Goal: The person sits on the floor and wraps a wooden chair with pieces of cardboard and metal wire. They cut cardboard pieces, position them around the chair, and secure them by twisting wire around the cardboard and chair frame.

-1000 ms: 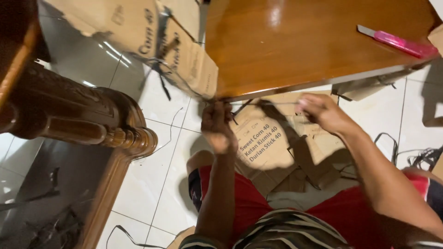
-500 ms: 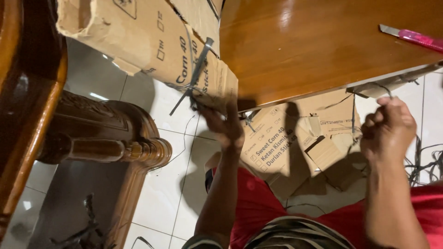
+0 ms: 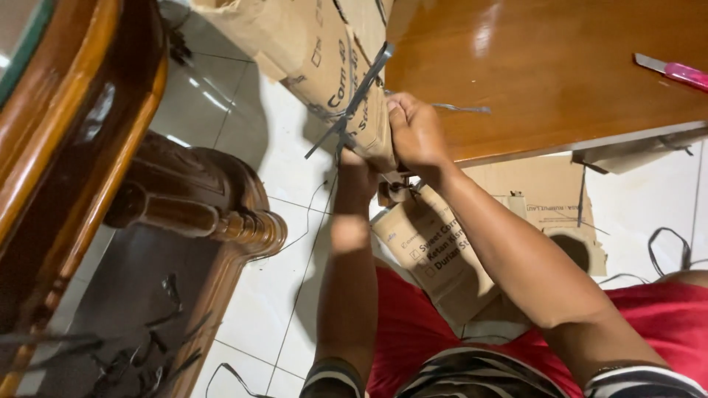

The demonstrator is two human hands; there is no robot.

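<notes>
Here, the wooden table [image 3: 560, 66] carried a strapped cardboard box [image 3: 310, 51] overhanging its edge, so the box's lower corner was reachable from below. The right hand [image 3: 417, 133] was clamped on that corner, steadying it. The left hand [image 3: 355, 166] pressed beside the grey strap [image 3: 354, 99]; its grip could not be told.

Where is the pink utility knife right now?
The pink utility knife lies on the wooden table at the head view's upper right, apart from both hands.
</notes>
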